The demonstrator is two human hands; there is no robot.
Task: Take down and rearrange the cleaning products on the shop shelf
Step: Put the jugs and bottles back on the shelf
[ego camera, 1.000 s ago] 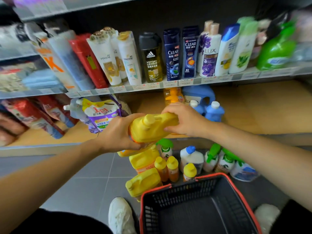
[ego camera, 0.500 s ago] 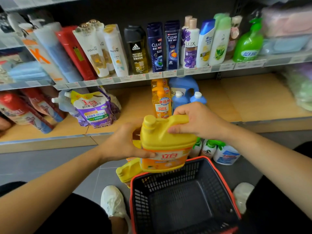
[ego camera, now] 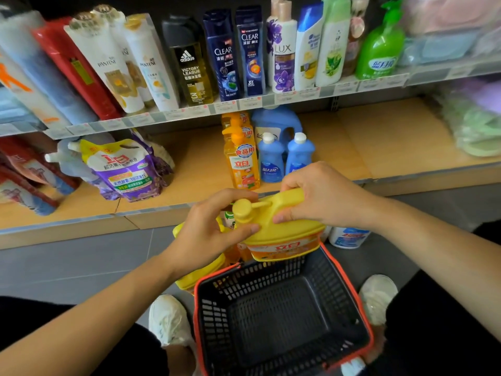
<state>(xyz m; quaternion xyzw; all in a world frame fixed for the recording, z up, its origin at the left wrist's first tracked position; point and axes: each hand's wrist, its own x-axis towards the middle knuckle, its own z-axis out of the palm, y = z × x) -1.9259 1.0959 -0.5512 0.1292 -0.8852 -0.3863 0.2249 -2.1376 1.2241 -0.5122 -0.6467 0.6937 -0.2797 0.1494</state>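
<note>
I hold a large yellow detergent jug (ego camera: 282, 234) upright above the far rim of a black shopping basket (ego camera: 349, 302). My right hand (ego camera: 322, 196) grips its handle from above. My left hand (ego camera: 208, 232) holds the jug's left side by the yellow cap, thumb across the shoulder. On the wooden lower shelf (ego camera: 379, 147) behind stand an orange pump bottle (ego camera: 241, 161), two small blue bottles (ego camera: 271, 161) and a big blue jug (ego camera: 276, 123). Purple refill pouches (ego camera: 124, 169) lie on the shelf at the left.
The upper shelf carries a row of shampoo and body-wash bottles (ego camera: 225, 55) and a green pump bottle (ego camera: 379, 47). More yellow jugs (ego camera: 198, 275) and a white bottle (ego camera: 347, 237) stand on the grey floor by the basket. My white shoes (ego camera: 168, 321) flank the basket.
The yellow jug has come from lying sideways near the shelf to upright, nearer to me and over the basket's far rim. Both hands have stayed on it.
</note>
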